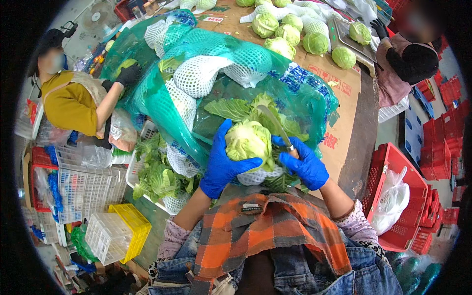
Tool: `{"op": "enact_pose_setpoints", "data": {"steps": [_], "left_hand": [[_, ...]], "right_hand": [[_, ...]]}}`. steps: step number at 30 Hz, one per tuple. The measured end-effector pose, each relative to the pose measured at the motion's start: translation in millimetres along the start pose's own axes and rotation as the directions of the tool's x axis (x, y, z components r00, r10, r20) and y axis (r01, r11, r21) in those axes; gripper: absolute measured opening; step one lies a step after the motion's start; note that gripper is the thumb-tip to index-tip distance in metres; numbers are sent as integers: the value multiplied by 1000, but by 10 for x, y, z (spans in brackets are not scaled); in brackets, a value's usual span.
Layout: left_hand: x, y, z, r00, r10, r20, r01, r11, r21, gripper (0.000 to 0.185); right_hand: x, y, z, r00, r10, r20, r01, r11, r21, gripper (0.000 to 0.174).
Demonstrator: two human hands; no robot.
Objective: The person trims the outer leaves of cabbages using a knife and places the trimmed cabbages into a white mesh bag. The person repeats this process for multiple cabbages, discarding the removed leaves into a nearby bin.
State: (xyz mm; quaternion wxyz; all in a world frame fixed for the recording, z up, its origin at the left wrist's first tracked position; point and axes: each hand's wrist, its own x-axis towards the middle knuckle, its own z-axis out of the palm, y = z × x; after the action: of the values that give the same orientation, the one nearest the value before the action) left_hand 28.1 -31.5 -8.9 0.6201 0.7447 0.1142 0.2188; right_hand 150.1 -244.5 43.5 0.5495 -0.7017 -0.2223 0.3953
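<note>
A pale green cabbage (247, 142) rests in my left hand (225, 162), whose blue-gloved fingers wrap its left side and underside. My right hand (304, 162), also in a blue glove, grips the wooden handle of a curved knife (274, 121). The blade points up and away, just right of the cabbage and apart from it. Loose outer cabbage leaves (258, 110) lie behind the cabbage on a green plastic bag (221, 92). White foam netting (254, 177) shows beneath my left thumb. Foam-netted cabbages (195, 75) sit in and on the bag farther back.
At left, a co-worker's black-gloved hand (129, 73) touches a cabbage. A white crate (132, 173) of leaves stands beside my left arm, a red crate (402, 210) at right. Several bare cabbages (287, 35) and a scale (352, 40) occupy the far table, near another person (405, 66).
</note>
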Motion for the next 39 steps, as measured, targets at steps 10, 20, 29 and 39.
{"op": "enact_pose_setpoints", "data": {"steps": [10,20,29,39], "left_hand": [[-24,-215,94,988,142,64,-153,961,232,115],[-52,-340,-124,992,-114,-58,92,953,-289,98],[113,439,-316,969,-148,196,226,224,-948,80],[181,567,-145,984,-151,93,176,895,-410,97]], "right_hand": [[143,322,-22,875,-484,5,311,555,-771,21],[478,643,-558,962,-220,-162,45,713,-699,29],[237,-517,14,934,-271,-233,292,955,59,45],[151,-52,76,987,-139,-84,162,803,573,56]]}}
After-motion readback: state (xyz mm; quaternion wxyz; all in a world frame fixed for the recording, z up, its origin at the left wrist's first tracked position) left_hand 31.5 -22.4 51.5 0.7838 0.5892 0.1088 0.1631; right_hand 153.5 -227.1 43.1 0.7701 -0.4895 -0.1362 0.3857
